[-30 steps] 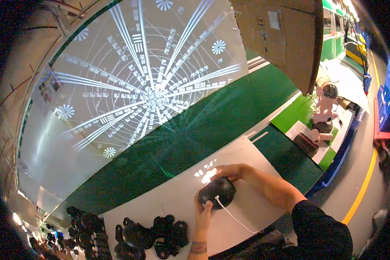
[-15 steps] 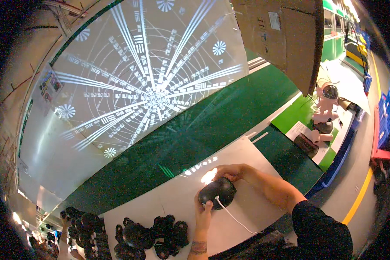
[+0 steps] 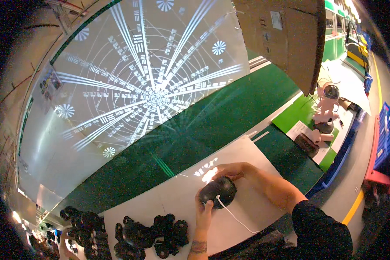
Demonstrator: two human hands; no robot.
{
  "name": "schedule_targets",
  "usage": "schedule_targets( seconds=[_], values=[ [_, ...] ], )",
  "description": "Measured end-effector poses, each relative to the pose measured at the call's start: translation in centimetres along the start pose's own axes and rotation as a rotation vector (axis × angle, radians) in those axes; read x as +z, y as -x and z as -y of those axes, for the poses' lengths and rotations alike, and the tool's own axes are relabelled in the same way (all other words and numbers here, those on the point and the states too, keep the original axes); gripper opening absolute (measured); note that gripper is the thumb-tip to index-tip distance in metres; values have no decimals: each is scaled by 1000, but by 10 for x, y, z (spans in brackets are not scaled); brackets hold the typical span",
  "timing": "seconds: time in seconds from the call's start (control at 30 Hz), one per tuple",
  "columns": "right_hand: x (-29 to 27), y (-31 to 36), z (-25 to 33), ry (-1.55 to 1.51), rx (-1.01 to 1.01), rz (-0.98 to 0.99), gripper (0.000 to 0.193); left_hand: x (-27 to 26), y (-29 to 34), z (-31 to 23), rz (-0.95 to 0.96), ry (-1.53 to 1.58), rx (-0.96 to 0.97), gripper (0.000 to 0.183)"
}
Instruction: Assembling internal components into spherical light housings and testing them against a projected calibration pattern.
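Observation:
A black, rounded projector [image 3: 221, 193] sits between my hands over the white tabletop, with a white cable [image 3: 236, 219] plugged into its near side. My left hand [image 3: 204, 208] grips its left side, thumb on the near face. My right hand [image 3: 229, 170] curls around its far side by the glowing front, and its fingertips are partly hidden. Bright light spills from that front. A white test pattern [image 3: 156, 97] of rays, rings and bar groups shows on the pale screen [image 3: 47, 143] ahead.
Several black rounded units [image 3: 136, 234] stand at the table's lower left, near another person's hand [image 3: 67, 242]. A large cardboard box [image 3: 281, 39] hangs at upper right. Pinkish devices [image 3: 327, 106] and papers lie on a green mat [image 3: 297, 115]. Blue crates [image 3: 385, 134] stand beyond the aisle.
The pattern's centre has shifted slightly left on the screen, and the light patches near the projector have moved a little. Both my hands keep their hold.

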State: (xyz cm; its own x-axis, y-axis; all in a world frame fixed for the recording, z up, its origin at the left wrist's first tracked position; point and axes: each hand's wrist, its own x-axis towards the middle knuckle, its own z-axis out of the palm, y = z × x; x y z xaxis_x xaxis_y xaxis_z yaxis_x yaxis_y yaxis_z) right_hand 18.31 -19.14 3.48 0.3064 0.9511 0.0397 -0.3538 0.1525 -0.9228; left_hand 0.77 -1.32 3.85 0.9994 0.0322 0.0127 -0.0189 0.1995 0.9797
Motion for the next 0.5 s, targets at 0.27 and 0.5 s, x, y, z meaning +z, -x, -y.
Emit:
schedule_targets(
  seconds=[0.27,0.5],
  values=[
    [-34,-15,-38,383,-370,89,44,-3,0,-1,5,-31,-19,67],
    [-30,-20,-40,2,-50,18,43,-2,3,-1,-6,-88,53,70]
  ],
)
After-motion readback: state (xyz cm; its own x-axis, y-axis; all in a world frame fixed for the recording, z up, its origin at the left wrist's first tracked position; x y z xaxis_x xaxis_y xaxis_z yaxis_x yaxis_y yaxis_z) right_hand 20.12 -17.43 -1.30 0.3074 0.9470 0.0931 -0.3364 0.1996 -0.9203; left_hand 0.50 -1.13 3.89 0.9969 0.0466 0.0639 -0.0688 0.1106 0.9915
